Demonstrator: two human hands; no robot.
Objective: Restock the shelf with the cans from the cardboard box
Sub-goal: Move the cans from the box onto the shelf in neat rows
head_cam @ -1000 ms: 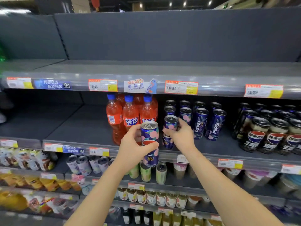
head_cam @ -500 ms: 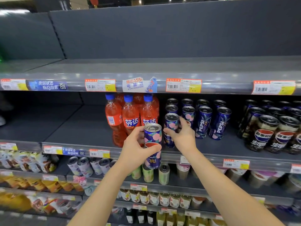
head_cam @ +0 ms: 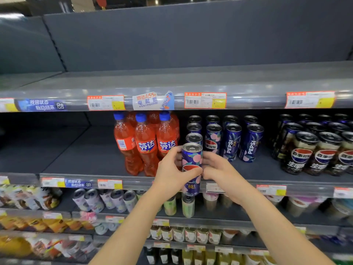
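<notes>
Cans first: the tall slim navy can with pink peach print [head_cam: 192,167] is upright at the front edge of the grey metal shelf [head_cam: 91,159], heading the leftmost row of matching cans [head_cam: 194,137], just right of the orange Fanta bottles [head_cam: 146,144]. Left hand [head_cam: 170,175] is wrapped around its body, right hand [head_cam: 219,170] has fingers on its other side, so both are clamped on it. Looks like the placing step; next it probably needs a nudge back into line. Readable stuff: "PEPSI" on neighbouring cans [head_cam: 232,142], "桃" on this one, "芬达" on the bottles. No cardboard box in view.
</notes>
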